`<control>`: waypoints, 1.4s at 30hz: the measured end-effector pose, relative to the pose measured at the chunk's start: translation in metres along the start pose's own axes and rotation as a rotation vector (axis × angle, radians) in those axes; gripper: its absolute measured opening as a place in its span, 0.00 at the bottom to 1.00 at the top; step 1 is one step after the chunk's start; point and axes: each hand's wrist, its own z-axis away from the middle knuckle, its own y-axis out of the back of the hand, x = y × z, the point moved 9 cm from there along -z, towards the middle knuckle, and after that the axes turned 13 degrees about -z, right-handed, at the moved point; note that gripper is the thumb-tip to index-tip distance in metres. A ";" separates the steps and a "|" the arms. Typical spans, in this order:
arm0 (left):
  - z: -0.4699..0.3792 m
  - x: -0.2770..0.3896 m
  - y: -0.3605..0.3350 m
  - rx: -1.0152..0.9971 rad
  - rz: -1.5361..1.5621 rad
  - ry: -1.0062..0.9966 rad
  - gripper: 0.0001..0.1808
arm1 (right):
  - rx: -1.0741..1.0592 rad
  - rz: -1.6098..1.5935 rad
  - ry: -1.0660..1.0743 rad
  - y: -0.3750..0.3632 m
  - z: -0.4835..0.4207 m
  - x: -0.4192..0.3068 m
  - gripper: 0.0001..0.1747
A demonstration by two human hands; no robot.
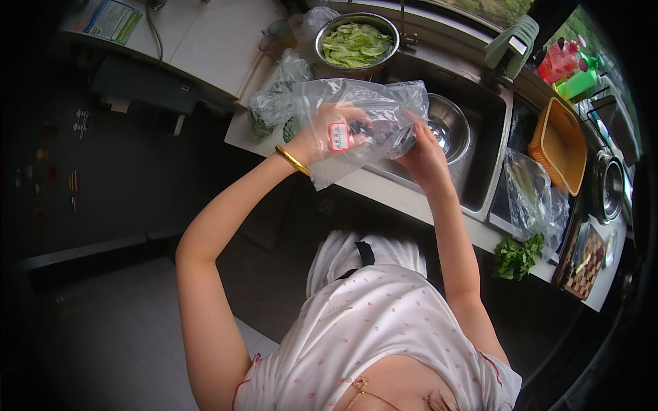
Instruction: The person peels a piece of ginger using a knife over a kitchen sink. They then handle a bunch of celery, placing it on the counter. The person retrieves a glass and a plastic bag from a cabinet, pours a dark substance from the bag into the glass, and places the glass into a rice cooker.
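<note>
A clear plastic zip bag (380, 97) with a red-edged label (339, 136) bearing writing is held up in front of the sink's near edge. My left hand (336, 123), a gold bangle at its wrist, reaches inside the bag and shows through the film. Its fingers curve beside some dark pieces (360, 127), blurred by the plastic; whether they grip them is unclear. From outside, my right hand (425, 154) grips the bag's right end. Beneath and beyond that hand, a stainless steel bowl (459, 123) sits in the sink basin (486, 138).
Behind the bag stands a metal basin (393, 51) of torn green leaves (354, 45). Bagged greens (275, 97) lie left. To the right are an orange plastic basket (568, 149), a bag of vegetables (529, 190), leafy greens (519, 257) and a checkered cutting board (586, 275) with a knife (582, 241).
</note>
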 end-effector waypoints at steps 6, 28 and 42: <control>0.020 -0.050 -0.012 -0.097 -0.025 -0.018 0.20 | 0.089 0.025 0.029 0.028 -0.012 0.017 0.22; 0.048 -0.177 0.000 0.022 0.150 -0.062 0.09 | 0.395 0.010 0.216 0.099 -0.040 0.083 0.21; 0.059 -0.179 -0.037 -0.175 -0.180 -0.092 0.19 | 0.342 -0.136 0.263 0.109 -0.021 0.078 0.22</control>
